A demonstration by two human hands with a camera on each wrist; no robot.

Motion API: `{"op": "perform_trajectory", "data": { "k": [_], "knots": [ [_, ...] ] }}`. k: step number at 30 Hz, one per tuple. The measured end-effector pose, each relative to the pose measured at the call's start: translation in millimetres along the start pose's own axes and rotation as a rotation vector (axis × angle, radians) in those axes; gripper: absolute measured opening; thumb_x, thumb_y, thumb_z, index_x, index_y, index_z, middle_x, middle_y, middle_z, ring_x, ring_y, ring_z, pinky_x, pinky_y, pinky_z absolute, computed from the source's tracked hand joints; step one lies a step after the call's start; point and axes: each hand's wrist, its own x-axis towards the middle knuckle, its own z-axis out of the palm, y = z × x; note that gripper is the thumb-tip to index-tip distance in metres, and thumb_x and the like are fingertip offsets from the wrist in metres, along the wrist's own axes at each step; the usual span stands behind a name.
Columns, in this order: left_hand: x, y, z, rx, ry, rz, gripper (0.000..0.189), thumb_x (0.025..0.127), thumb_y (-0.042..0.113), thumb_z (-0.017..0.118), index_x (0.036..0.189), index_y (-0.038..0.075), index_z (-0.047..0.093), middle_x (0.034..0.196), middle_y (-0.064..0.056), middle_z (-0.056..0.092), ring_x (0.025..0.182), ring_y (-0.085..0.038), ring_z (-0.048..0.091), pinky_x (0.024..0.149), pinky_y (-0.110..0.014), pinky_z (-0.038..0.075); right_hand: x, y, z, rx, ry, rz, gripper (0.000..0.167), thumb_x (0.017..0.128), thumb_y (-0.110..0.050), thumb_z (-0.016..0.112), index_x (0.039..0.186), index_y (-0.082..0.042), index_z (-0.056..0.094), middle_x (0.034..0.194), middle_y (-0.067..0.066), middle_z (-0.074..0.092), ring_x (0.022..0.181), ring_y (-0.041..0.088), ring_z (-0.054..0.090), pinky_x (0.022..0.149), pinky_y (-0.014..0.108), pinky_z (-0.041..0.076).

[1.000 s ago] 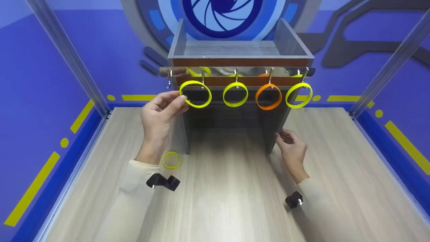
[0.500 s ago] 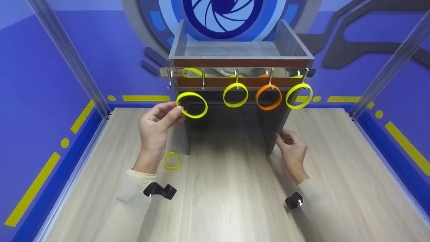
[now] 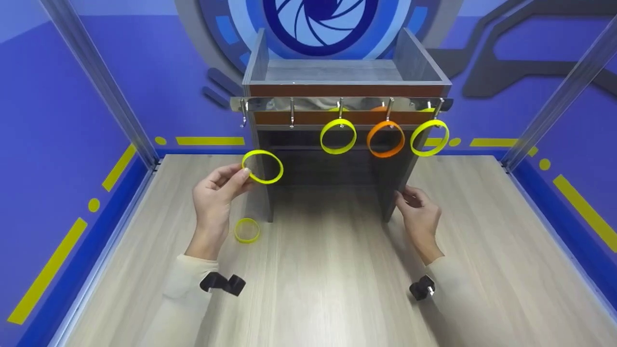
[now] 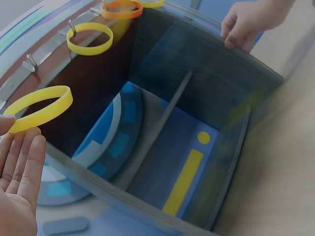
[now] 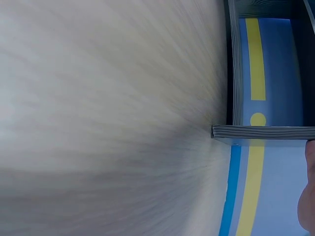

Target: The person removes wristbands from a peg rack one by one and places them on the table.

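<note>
My left hand (image 3: 213,197) pinches a yellow wristband (image 3: 275,180) between thumb and fingertips, left of the grey shelf unit's (image 3: 348,126) dark opening and below its hook rail (image 3: 315,103). In the left wrist view the held wristband (image 4: 44,118) is tilted, the thumb partly cut off by the frame. My right hand (image 3: 420,212) holds the front edge of the unit's right side panel low down, its fingers curled. From the rail hang a yellow wristband (image 3: 323,144), an orange wristband (image 3: 369,146) and another yellow wristband (image 3: 413,146). The two leftmost hooks (image 3: 291,113) bear nothing.
One more yellow wristband (image 3: 247,242) lies on the wood-grain table (image 3: 328,289), near the foot of the unit's left panel. Blue printed walls (image 3: 87,96) and metal posts (image 3: 96,79) enclose the table on the left, back and right.
The left hand has drawn the yellow wristband off the second hook from the left, bringing it down and leftward. The right hand has stayed at the side panel.
</note>
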Motion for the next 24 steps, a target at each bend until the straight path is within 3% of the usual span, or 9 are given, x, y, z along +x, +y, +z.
{"op": "perform_trajectory", "data": {
  "k": [14,24],
  "knots": [
    [4.3,-30.3,-35.3,0.034,0.133,-0.083,0.023,0.094,0.007,0.083,0.109,-0.007,0.073,0.093,-0.012,0.076,0.083,-0.022,0.077,0.085,-0.039,0.066,0.5,2.7,1.8,-0.007,0.027,-0.011,0.018,0.091,0.008,0.078,0.108,0.010,0.076,0.101,0.024,0.077,0.084,0.014,0.072,0.073,0.008,0.057],
    [5.3,-43.2,-60.1,0.053,0.183,-0.138,0.023,0.097,0.007,0.080,0.111,-0.008,0.071,0.091,-0.008,0.077,0.084,-0.018,0.077,0.088,-0.036,0.065,-0.2,5.0,1.2,0.042,0.016,-0.051,0.017,0.091,0.011,0.076,0.108,0.012,0.075,0.101,0.026,0.076,0.084,0.009,0.073,0.074,0.010,0.058]
  ]
}}
